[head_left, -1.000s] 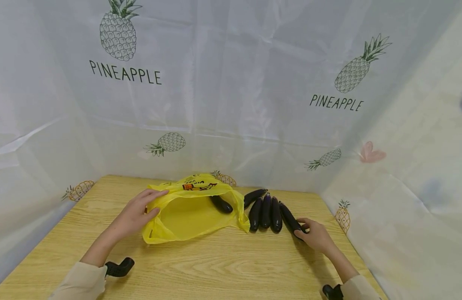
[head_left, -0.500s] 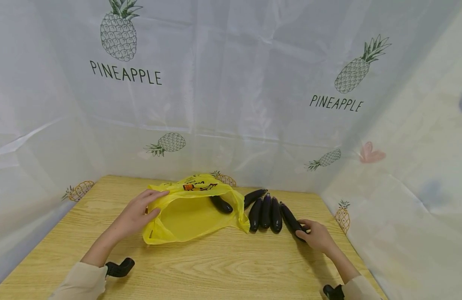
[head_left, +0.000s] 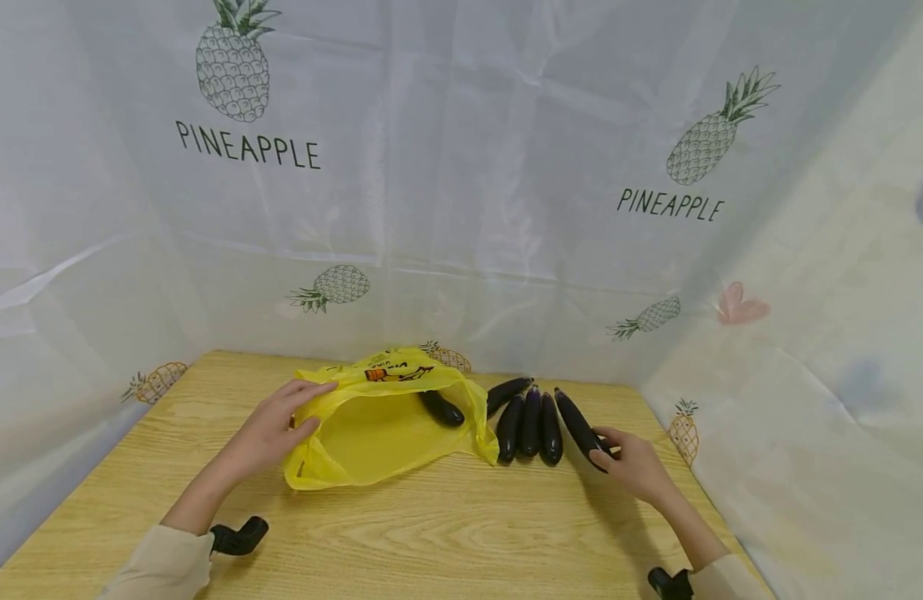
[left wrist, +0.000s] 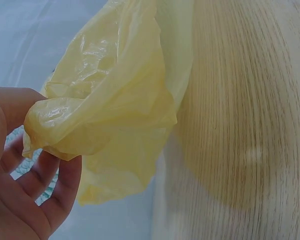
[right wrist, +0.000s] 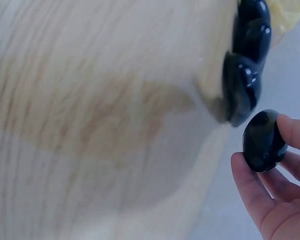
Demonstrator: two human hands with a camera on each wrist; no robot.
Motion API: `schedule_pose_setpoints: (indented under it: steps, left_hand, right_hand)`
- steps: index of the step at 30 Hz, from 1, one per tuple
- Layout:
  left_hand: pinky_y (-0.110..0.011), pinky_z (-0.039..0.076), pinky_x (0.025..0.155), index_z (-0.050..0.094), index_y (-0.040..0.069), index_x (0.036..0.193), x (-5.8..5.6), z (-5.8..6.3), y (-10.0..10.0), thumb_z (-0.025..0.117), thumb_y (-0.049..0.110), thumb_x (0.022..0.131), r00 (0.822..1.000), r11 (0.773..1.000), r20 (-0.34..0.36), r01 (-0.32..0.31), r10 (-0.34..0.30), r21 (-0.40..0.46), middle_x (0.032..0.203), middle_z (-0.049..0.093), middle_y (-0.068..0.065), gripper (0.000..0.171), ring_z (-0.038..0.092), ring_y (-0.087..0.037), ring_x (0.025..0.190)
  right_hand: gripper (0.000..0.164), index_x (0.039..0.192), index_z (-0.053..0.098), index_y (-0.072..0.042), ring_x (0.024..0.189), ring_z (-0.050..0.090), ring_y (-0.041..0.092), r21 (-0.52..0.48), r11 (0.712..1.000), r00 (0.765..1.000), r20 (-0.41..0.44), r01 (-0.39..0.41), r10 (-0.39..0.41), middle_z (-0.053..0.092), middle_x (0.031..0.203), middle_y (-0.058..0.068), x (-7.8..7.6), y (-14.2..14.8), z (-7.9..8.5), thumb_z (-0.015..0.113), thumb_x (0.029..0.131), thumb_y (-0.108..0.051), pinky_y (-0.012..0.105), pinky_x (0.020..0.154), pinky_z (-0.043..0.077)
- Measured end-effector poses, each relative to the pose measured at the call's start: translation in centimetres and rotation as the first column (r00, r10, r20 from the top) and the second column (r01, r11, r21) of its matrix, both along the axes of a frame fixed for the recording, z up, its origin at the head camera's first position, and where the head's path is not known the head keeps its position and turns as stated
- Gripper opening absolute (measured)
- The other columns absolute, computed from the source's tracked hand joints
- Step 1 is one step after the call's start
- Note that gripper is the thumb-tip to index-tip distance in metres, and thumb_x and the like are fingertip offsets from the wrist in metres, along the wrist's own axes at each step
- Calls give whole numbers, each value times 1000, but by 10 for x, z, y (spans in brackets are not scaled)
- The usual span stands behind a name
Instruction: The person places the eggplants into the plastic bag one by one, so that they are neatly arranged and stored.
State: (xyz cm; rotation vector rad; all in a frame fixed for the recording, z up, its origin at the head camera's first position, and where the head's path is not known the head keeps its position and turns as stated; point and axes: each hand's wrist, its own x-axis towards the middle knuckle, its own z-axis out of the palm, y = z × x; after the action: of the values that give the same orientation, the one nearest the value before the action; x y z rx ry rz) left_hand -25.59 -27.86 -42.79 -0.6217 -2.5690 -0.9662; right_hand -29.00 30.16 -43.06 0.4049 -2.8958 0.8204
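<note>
A yellow plastic bag (head_left: 378,442) lies on its side with its mouth spread toward me. My left hand (head_left: 273,429) holds the left edge of that mouth; in the left wrist view, the film (left wrist: 105,110) passes between thumb and curled fingers. One dark eggplant (head_left: 442,410) lies inside the bag. My right hand (head_left: 634,467) pinches another eggplant (head_left: 577,421) near its rounded end, thumb on one side and fingers on the other. Its lower end appears raised over the tabletop, casting a shadow. Several more eggplants (head_left: 531,425) lie grouped between bag and right hand.
The wooden table (head_left: 431,542) carries everything. A white curtain (head_left: 476,208) with pineapple prints hangs behind it and along both sides. Black wrist mounts (head_left: 239,535) sit at both sleeves. One eggplant (head_left: 509,395) lies slanted behind the group, against the bag's right side.
My right hand has moved slightly up and away from me, with the eggplant shifting along with it and its near end rising. The left hand and the bag have stayed in place.
</note>
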Motion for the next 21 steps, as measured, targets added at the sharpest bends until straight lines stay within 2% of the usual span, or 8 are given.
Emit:
schedule_pose_setpoints:
  steps: [13, 21]
  left_hand:
    - [-27, 45, 63, 56, 11, 155, 1, 0, 0, 70, -2, 100, 1000, 1000, 6, 2, -2, 6, 134, 61, -11, 58, 47, -8, 72]
    - [-27, 46, 65, 55, 11, 155, 2, 1, 0, 70, -2, 100, 1000, 1000, 3, 3, -3, 1, 136, 61, -11, 59, 49, -10, 77]
  right_hand:
    - [49, 147, 61, 1, 86, 74, 22, 0, 999, 999, -24, -32, 32, 73, 118, 20, 9, -23, 22, 73, 102, -16, 32, 65, 56]
    - [48, 146, 62, 0, 89, 74, 23, -5, 997, 995, -54, -80, 79, 73, 120, 20, 16, -39, 34, 73, 101, -15, 29, 66, 56]
